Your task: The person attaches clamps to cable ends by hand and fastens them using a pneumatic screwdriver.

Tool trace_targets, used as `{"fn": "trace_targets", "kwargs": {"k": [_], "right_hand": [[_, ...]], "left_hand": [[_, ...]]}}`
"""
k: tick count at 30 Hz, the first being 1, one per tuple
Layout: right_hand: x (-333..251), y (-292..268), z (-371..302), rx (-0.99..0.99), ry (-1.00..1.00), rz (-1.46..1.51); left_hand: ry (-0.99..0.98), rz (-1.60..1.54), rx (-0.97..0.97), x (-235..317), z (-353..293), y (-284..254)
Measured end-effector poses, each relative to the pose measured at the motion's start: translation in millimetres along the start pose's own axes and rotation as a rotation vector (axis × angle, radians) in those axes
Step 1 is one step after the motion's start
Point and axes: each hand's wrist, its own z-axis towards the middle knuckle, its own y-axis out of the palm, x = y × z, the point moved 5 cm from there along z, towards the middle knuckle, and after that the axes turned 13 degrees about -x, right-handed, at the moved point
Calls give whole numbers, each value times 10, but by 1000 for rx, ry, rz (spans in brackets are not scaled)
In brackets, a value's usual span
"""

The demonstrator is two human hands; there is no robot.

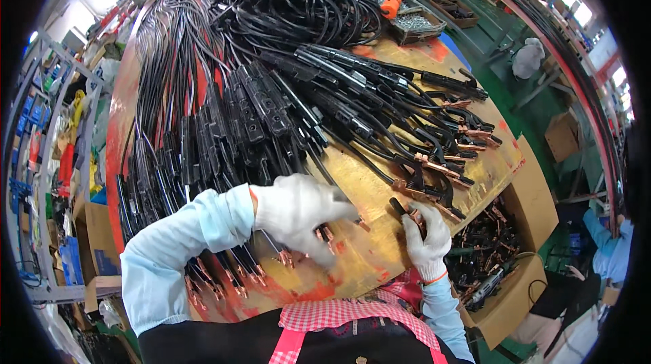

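Observation:
My right hand, in a white knit glove, is closed round a clamp head with a black tip and copper-coloured metal, near the table's front right edge. To its left, my left hand, gloved the same way, reaches across the cable ends; its fingers are smeared by motion and what they grip is unclear. Copper cable ends stick out below and beside it. Behind lie rows of black handles threaded on black cables. Right of these, several clamps with copper jaws lie fitted to cables.
A cardboard box full of loose black and copper clamp heads stands against the table's right front edge. Trays of small metal parts and an orange-handled tool sit at the far right. Shelving runs along the left.

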Motion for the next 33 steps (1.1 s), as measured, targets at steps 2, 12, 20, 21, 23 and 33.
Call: {"fn": "trace_targets", "kwargs": {"k": [2, 12, 20, 21, 23, 33], "right_hand": [[13, 16, -4, 22, 1, -6], [10, -48, -30, 1, 28, 29], [21, -73, -50, -1, -53, -17], [-4, -71, -64, 12, -99, -83], [10, -96, -71, -17, -4, -3], [-184, 13, 188, -160, -21, -70]], "left_hand": [[-147, -31, 72, -35, 121, -56], [-192, 532, 97, -283, 783, 293], [-14, 683, 167, -105, 771, 166], [-58, 598, 199, -142, 772, 101], [-343, 187, 138, -244, 812, -76], [-141, -193, 257, -302, 644, -88]]}}
